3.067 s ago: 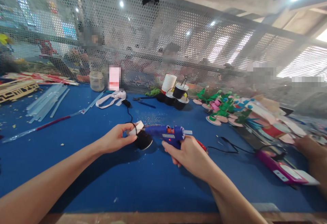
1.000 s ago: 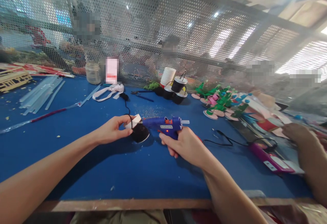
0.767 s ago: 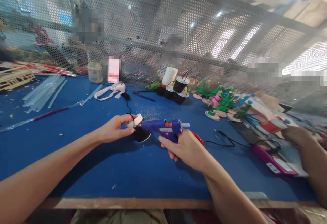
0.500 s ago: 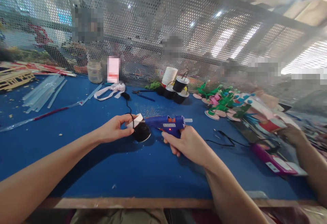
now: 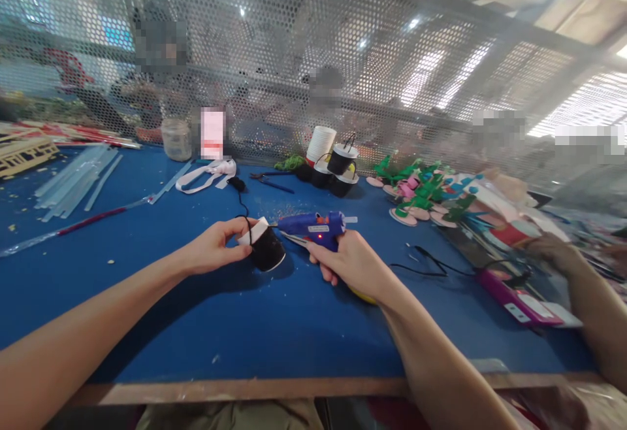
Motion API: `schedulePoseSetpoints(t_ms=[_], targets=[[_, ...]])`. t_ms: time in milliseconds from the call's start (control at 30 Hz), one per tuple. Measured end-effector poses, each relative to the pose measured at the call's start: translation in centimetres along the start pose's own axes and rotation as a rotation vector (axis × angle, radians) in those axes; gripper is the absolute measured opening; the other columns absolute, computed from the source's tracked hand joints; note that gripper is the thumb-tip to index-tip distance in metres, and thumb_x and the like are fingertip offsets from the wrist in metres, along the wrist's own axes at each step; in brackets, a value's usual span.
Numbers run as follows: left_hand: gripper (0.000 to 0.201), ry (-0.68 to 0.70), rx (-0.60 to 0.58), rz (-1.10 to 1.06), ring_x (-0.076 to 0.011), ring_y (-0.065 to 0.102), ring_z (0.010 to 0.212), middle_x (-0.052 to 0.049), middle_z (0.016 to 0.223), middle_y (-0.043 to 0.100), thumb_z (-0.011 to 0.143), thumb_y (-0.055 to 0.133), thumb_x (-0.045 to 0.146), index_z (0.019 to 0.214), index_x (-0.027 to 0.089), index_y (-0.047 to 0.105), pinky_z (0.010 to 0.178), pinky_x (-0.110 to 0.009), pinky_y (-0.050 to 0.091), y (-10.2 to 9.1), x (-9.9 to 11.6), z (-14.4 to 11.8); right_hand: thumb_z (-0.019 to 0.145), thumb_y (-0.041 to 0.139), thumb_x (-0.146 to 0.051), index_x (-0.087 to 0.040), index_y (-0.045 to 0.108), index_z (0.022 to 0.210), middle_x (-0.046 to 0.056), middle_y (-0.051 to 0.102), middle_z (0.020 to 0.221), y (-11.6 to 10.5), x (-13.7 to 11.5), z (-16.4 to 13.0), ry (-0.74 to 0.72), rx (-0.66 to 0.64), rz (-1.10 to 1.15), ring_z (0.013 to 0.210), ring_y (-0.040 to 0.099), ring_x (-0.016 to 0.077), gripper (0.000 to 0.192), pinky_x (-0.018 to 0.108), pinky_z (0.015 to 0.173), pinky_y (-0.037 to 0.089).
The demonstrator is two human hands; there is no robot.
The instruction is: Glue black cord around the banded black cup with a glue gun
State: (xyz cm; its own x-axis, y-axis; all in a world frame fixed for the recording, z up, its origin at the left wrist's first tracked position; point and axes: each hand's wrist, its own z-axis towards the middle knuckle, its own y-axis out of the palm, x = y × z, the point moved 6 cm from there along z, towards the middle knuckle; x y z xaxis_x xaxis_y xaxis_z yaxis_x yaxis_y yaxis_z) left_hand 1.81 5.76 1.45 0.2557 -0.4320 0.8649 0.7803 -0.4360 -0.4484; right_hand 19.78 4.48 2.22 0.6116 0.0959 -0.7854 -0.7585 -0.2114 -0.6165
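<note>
Black paper cup with a white tab is sitting at frame centre, pinched by the left hand. Just to its right, the right hand is gripping a blue glue gun, nozzle nearly touching. Hot glue could be burning those pinching fingertips, or stringing across the blue table.

Head-worn view, down over table

The left hand holds a black cup tilted over the blue table. The right hand grips a blue glue gun, its nozzle just beside the cup's rim.
</note>
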Motion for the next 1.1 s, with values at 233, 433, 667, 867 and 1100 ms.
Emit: schedulePoseSetpoints(t_ms=[233, 433, 667, 867, 1100], targets=[[0.013, 0.004, 0.016, 0.019, -0.0213, 0.046, 0.106, -0.009, 0.105, 0.056, 0.071, 0.052, 0.02, 0.062, 0.016, 0.043, 0.087, -0.032, 0.037, -0.1, -0.2, 0.0, 0.075, 0.048, -0.032, -0.014, 0.05, 0.054, -0.002, 0.05, 0.036, -0.1, -0.1, 0.2, -0.001, 0.009, 0.007, 0.031, 0.044, 0.0055, 0.027, 0.016, 0.036, 0.037], [0.014, 0.019, 0.007, 0.02, -0.0214, 0.048, 0.103, -0.009, 0.104, 0.055, 0.071, 0.051, 0.021, 0.061, 0.016, 0.043, 0.086, -0.031, 0.037, -0.2, 0.0, 0.0, 0.075, 0.048, -0.033, -0.014, 0.05, 0.056, -0.003, 0.049, 0.036, 0.0, 0.0, 0.1, -0.004, -0.014, 0.023, 0.032, 0.044, 0.0058, 0.026, 0.016, 0.037, 0.038], [0.013, 0.017, 0.013, 0.039, -0.0226, 0.046, 0.106, -0.009, 0.102, 0.056, 0.071, 0.051, 0.021, 0.061, 0.016, 0.044, 0.087, -0.033, 0.037, -0.1, 0.1, 0.0, 0.075, 0.049, -0.033, -0.014, 0.051, 0.055, -0.003, 0.049, 0.036, 0.0, -0.1, 0.0, -0.018, -0.011, 0.036, 0.031, 0.044, 0.0051, 0.027, 0.016, 0.036, 0.037], [0.014, 0.024, 0.003, 0.021, -0.0222, 0.047, 0.105, -0.011, 0.105, 0.055, 0.071, 0.052, 0.023, 0.062, 0.016, 0.044, 0.087, -0.033, 0.037, -0.1, 0.1, 0.0, 0.075, 0.049, -0.033, -0.014, 0.051, 0.055, -0.003, 0.049, 0.036, -0.1, -0.4, -0.3, -0.013, -0.001, 0.009, 0.031, 0.044, 0.0055, 0.027, 0.016, 0.036, 0.038], [0.015, -0.003, 0.002, 0.012, -0.0219, 0.046, 0.104, -0.01, 0.106, 0.054, 0.072, 0.051, 0.025, 0.064, 0.015, 0.044, 0.088, -0.032, 0.035, -0.1, -0.3, 0.0, 0.074, 0.048, -0.033, -0.014, 0.053, 0.054, -0.002, 0.05, 0.036, 0.0, -0.5, -1.0, 0.005, -0.005, -0.024, 0.031, 0.046, 0.0065, 0.028, 0.017, 0.037, 0.04]])
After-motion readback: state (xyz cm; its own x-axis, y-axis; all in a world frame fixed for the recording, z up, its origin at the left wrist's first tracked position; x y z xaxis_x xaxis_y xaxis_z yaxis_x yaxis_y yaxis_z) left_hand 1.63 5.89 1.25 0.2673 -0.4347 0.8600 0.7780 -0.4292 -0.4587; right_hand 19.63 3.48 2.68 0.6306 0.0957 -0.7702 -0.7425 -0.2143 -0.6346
